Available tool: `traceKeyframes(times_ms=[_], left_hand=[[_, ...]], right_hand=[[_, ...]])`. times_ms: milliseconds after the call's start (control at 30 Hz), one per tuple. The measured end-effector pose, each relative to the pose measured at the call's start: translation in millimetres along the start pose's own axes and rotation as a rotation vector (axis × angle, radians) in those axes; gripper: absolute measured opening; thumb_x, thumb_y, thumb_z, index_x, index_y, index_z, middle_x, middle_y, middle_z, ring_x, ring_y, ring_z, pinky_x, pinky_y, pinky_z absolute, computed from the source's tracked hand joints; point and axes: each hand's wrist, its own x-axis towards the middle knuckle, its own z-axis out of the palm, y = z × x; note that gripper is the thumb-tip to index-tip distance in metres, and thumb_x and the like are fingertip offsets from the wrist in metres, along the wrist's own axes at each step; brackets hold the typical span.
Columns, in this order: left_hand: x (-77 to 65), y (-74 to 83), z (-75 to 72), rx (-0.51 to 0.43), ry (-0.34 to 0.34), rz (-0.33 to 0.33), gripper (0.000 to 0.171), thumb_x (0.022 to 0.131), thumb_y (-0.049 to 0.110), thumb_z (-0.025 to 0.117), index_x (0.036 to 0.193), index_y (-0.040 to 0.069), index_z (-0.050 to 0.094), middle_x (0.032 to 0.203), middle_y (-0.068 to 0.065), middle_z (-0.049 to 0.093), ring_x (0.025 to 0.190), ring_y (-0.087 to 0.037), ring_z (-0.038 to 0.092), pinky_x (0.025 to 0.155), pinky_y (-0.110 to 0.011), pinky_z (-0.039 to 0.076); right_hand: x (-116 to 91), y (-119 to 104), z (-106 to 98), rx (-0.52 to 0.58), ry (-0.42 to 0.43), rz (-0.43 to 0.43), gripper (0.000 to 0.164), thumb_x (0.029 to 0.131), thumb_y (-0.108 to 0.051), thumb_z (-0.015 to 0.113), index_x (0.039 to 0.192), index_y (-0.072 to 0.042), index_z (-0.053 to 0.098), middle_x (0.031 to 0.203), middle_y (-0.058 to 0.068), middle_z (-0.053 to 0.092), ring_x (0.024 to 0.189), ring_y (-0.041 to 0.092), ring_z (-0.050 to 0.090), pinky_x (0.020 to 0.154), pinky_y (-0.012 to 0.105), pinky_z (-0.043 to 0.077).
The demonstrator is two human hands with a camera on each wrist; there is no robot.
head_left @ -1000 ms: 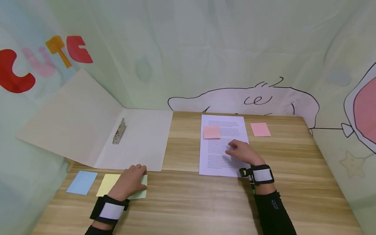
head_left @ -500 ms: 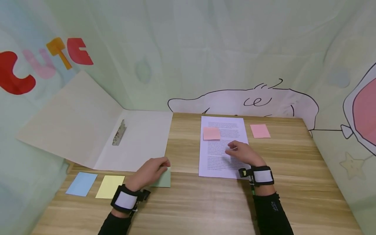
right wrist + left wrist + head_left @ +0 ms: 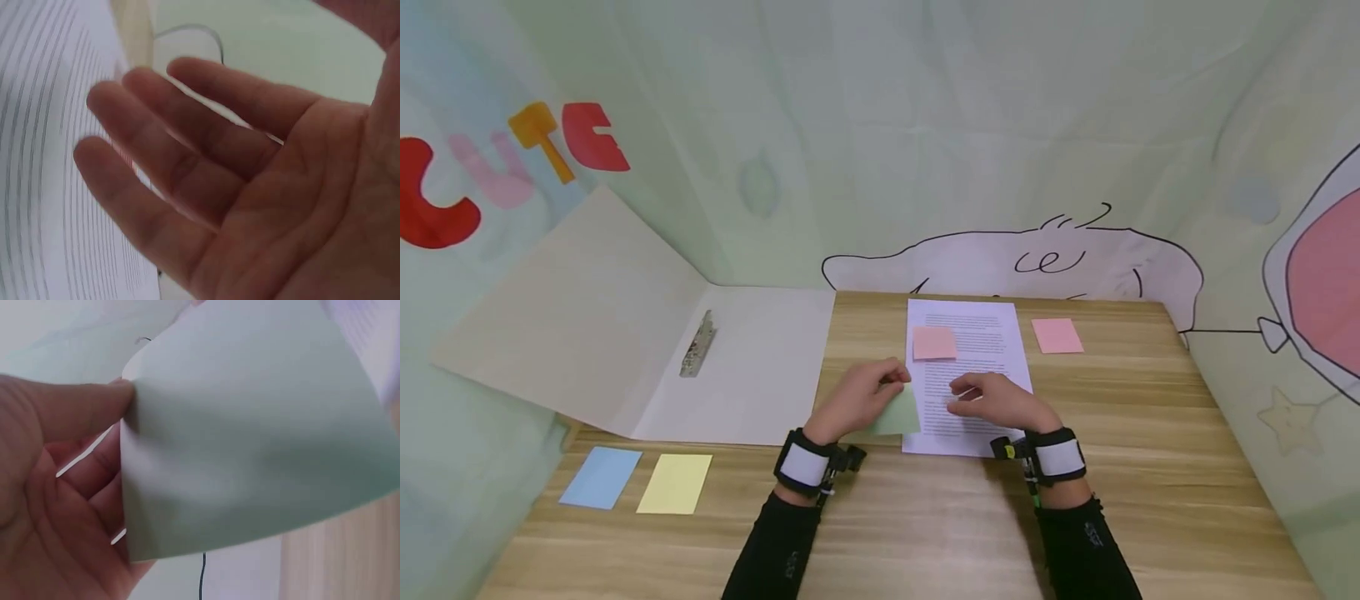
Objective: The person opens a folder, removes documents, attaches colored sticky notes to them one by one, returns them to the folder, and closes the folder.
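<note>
My left hand pinches a green sticky note by one edge between thumb and fingers. In the head view the note overlaps the left edge of a printed sheet. Above the lower half of that sheet is my right hand, its fingers relaxed and slightly bent, holding nothing. The right wrist view shows its bare palm and fingers beside the lines of print. A pink sticky note lies on the upper left of the sheet.
At the left an open folder with a metal clip leans its cover against the wall. In front of it lie a blue sticky note and a yellow sticky note. Another pink note lies right of the sheet.
My left hand has carried the green note from beside the yellow one, rightward and away from me, to the sheet's left edge. The right hand stays nearly in place over the sheet.
</note>
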Motion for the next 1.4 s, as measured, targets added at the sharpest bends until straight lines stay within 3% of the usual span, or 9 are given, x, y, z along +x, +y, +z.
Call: traceKeyframes(times_ms=[133,267,467,600,700,767,900,1033,1400], left_hand=[[15.8,7.8,8.4,-0.081,0.032,0.034,0.008,0.094,0.007,0.058,0.097,0.011,0.065,0.091,0.003,0.066,0.082,-0.011,0.056,0.076,-0.030,0.047],[28.1,14.3,15.6,-0.126,0.063,0.045,0.009,0.094,0.008,0.058,0.100,0.010,0.064,0.092,0.002,0.066,0.087,-0.011,0.059,0.080,-0.031,0.047],[37.2,19.9,23.1,-0.166,0.162,0.030,0.007,0.092,0.009,0.061,0.098,0.010,0.065,0.093,0.000,0.066,0.087,-0.012,0.060,0.079,-0.031,0.049],[37.6,20.0,27.9,-0.045,0.253,0.108,0.014,0.088,0.009,0.067,0.101,0.007,0.068,0.105,-0.003,0.066,0.099,-0.015,0.060,0.086,-0.031,0.048],[35.6,20.5,31.1,0.140,0.222,0.193,0.029,0.087,0.014,0.069,0.115,0.004,0.066,0.126,-0.007,0.059,0.118,-0.020,0.052,0.097,-0.032,0.041],[34.4,20.9,33.2,0.248,0.150,0.225,0.043,0.088,0.022,0.069,0.125,0.002,0.060,0.138,-0.010,0.049,0.128,-0.023,0.043,0.103,-0.034,0.034],[34.4,18.5,37.9,0.365,0.039,0.216,0.067,0.088,0.038,0.066,0.139,0.000,0.044,0.150,-0.015,0.031,0.138,-0.027,0.027,0.108,-0.041,0.026],[33.8,16.3,42.4,0.379,0.033,0.171,0.073,0.088,0.043,0.065,0.142,0.001,0.039,0.150,-0.018,0.029,0.137,-0.029,0.029,0.104,-0.052,0.029],[33.2,17.2,53.7,0.366,0.051,0.145,0.070,0.089,0.039,0.064,0.140,-0.002,0.040,0.146,-0.023,0.032,0.133,-0.031,0.034,0.103,-0.037,0.035]], right_hand=[[0.7,-5.3,2.3,0.069,-0.093,-0.125,0.044,0.089,-0.032,0.066,0.121,-0.003,0.061,0.108,0.005,0.065,0.096,0.016,0.059,0.080,0.033,0.048],[2.2,-5.1,1.7,0.135,-0.121,-0.175,0.027,0.092,-0.029,0.062,0.107,-0.007,0.067,0.089,0.002,0.067,0.081,0.020,0.059,0.068,0.032,0.046],[3.6,-0.4,-1.1,0.223,-0.068,-0.183,0.027,0.096,-0.025,0.056,0.092,-0.002,0.070,0.071,0.004,0.067,0.069,0.028,0.061,0.065,0.047,0.048],[3.6,5.4,-5.0,0.299,0.018,-0.156,0.030,0.096,-0.028,0.055,0.088,-0.002,0.069,0.071,0.007,0.068,0.069,0.033,0.063,0.067,0.051,0.049],[3.8,10.5,-7.4,0.370,0.082,-0.126,0.032,0.097,-0.029,0.054,0.090,-0.001,0.068,0.074,0.009,0.069,0.074,0.037,0.064,0.069,0.046,0.052],[4.9,13.0,-7.7,0.410,0.113,-0.112,0.032,0.097,-0.028,0.054,0.092,0.001,0.068,0.078,0.010,0.070,0.078,0.037,0.066,0.071,0.041,0.053],[9.2,13.4,-5.2,0.475,0.118,-0.113,0.030,0.098,-0.022,0.053,0.097,0.005,0.064,0.085,0.013,0.069,0.081,0.030,0.067,0.074,0.034,0.054],[11.6,10.3,-3.6,0.467,0.114,-0.118,0.029,0.098,-0.020,0.052,0.098,0.006,0.064,0.086,0.012,0.068,0.079,0.024,0.067,0.074,0.034,0.054],[14.2,10.5,-3.7,0.431,0.206,-0.028,0.029,0.098,-0.019,0.053,0.095,0.006,0.067,0.076,0.011,0.069,0.073,0.032,0.066,0.070,0.042,0.053]])
